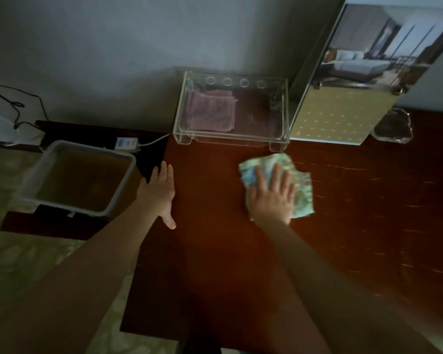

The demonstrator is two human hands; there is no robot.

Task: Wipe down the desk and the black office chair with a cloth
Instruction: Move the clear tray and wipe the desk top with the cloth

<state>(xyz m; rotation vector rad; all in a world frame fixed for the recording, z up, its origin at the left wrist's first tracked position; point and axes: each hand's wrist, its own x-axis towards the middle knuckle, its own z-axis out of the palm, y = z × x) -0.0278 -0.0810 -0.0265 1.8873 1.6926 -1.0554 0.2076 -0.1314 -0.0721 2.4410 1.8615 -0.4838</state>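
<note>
A dark reddish wooden desk (356,226) fills the right half of the view. On it lies a crumpled green-and-blue patterned cloth (289,164), and my right hand (271,195) presses flat on it with straight, spread fingers. My left hand (161,192) rests flat on the desk's left edge, fingers straight, holding nothing. The black office chair is not in view, apart from a dark shape at the bottom edge that I cannot identify.
A clear acrylic tray (230,141) holding a folded purple towel (210,112) stands at the desk's back. A framed picture board (343,113) leans beside it, with a clear coaster (394,129) further right. A grey bin (79,178) and a power strip (127,144) sit left of the desk.
</note>
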